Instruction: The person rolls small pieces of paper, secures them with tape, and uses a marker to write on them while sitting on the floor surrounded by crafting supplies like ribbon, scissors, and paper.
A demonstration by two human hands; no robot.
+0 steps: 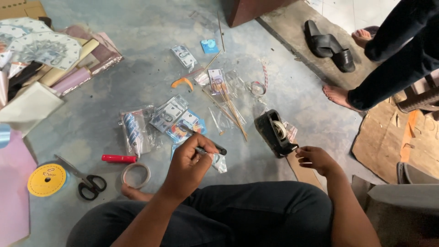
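- The left hand (191, 161) pinched a thin dark stick (211, 147) together with a small clear packet (218, 161), fingers pressed together around them, above the floor just ahead of the person's knee.
- The right hand (315, 158) rested at the cutter end of a black tape dispenser (274, 132); its fingers were curled, perhaps pulling tape, but whether they pinched any could not be told.
- The stick looked light, stiff and easy to snap; best held near its middle. The packet seemed slippery and soft.
- The dispenser looked heavy enough to stay put.
- The grey concrete floor (137, 55) was strewn with sachets, skewers, black scissors (87, 180), a tape roll (136, 174) and a yellow ribbon spool (45, 179).
- Another person's bare feet (338, 95) stood near black sandals (330, 45).
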